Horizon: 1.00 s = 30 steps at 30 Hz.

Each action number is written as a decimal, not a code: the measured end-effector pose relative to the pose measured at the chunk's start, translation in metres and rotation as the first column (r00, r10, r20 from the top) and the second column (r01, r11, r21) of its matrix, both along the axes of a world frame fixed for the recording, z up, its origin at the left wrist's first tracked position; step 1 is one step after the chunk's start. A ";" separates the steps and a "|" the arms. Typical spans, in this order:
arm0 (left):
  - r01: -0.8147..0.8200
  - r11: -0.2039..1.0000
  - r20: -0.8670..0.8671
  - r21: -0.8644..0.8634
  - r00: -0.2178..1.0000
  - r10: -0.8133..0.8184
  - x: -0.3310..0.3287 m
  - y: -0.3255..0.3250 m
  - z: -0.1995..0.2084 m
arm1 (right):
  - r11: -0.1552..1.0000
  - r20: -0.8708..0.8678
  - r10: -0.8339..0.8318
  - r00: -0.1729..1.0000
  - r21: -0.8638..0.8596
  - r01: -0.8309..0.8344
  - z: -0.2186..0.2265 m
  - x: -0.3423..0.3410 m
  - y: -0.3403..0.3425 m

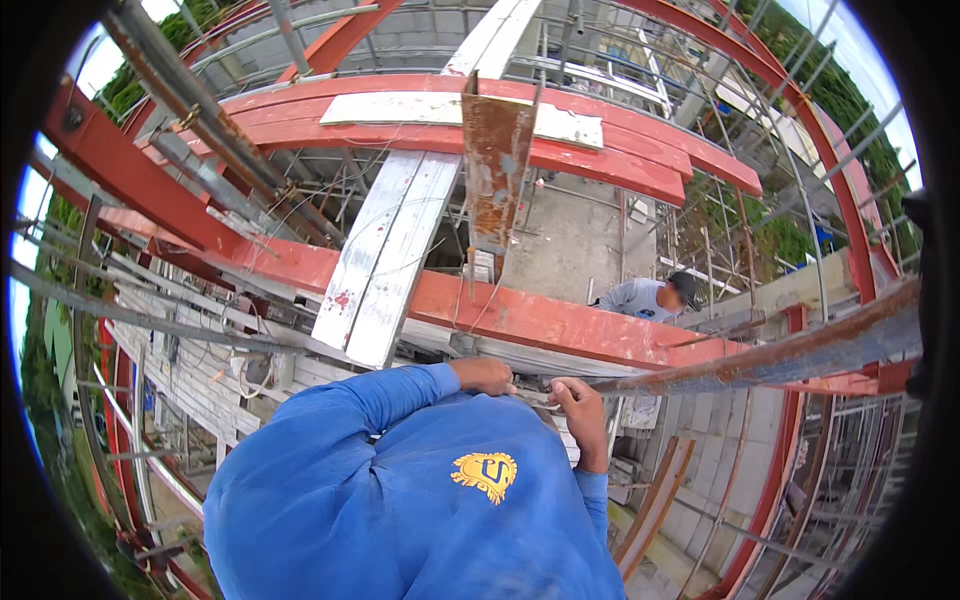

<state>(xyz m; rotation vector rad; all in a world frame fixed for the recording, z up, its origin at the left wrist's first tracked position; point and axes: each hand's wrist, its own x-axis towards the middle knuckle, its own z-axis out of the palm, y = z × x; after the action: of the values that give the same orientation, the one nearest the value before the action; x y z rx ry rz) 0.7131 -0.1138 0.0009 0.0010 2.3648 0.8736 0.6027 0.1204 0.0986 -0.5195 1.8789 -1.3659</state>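
Whether either hand is closed on the thin pale piece between them, I cannot tell: the left hand (487, 376) and the right hand (582, 408) have bent fingers, near each other, and the thin pale piece (535, 400) is at the centre of the frame, just below the long red beam (540, 318). Its shape is too small to make out, and the tips of the left fingers are hard to see.

At the far left, a grey pipe (150, 307) slants down toward the middle. In the upper left, rusty pipes (205, 115) stand close together. Two white planks (388, 250), side by side, slope across the long red beam; their upper part goes out of sight at the stacked red beams (600, 165). Before this stack, a rusty steel channel (497, 165) stands upright at upper centre and hides part of a flat white board (395, 108). Below, the blue shirt (430, 500) covers much of the view and part of the right forearm. Right of centre, a co-worker (640, 298) is partly hidden by the long red beam. A thick rusty pipe (800, 345) runs from near the right hand to the right side, where the dark border cuts it.
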 end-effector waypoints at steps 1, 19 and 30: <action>-0.138 0.990 0.032 0.018 0.990 0.138 0.013 -0.003 0.007 | 0.996 -0.044 0.082 0.996 0.039 -0.080 -0.008 -0.014 -0.009; -0.939 -0.209 0.169 -0.273 -0.261 0.950 0.312 0.141 -0.081 | 0.809 -0.286 0.336 0.897 -0.400 -0.430 0.045 0.008 -0.244; -0.799 -0.301 0.260 -0.521 -0.485 0.835 0.481 0.224 -0.213 | 0.857 -0.507 0.214 0.835 -0.313 -0.409 0.023 0.017 -0.265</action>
<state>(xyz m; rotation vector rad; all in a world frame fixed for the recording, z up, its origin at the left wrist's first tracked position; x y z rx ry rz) 1.1946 0.1100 -0.2120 -2.3687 1.0568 1.1043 0.6196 -0.1441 0.1216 -1.4197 1.7312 -1.4972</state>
